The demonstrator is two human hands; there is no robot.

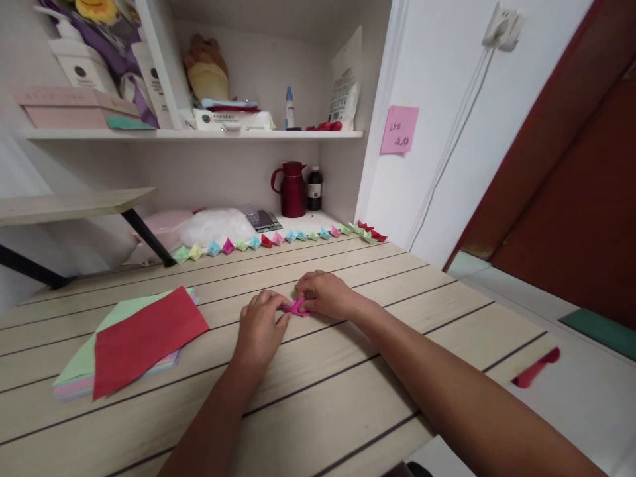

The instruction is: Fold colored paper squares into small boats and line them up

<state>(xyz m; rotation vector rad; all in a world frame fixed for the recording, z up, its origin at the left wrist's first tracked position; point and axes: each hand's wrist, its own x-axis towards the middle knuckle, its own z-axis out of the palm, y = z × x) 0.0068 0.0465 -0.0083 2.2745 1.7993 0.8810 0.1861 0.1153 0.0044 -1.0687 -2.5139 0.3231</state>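
Observation:
A small folded piece of magenta paper [299, 307] lies between my two hands, just above or on the striped wooden table [348, 397]. My left hand [261, 324] pinches its left end between thumb and fingers. At its right side, the fingers of my right hand [324, 293] are closed on the paper, covering part of it. Its full shape is hidden by the fingertips. Along the table's back edge runs a row of small folded paper pieces, among them a magenta one [228, 246] and a yellow one [197, 251].
Red paper [149, 341] lies over a stack of coloured sheets [74, 384] at the left. A small raised wooden shelf [74, 204] stands at the back left. Behind the table are a red jug [293, 191], a dark bottle [315, 189] and a white plastic bag [216, 226].

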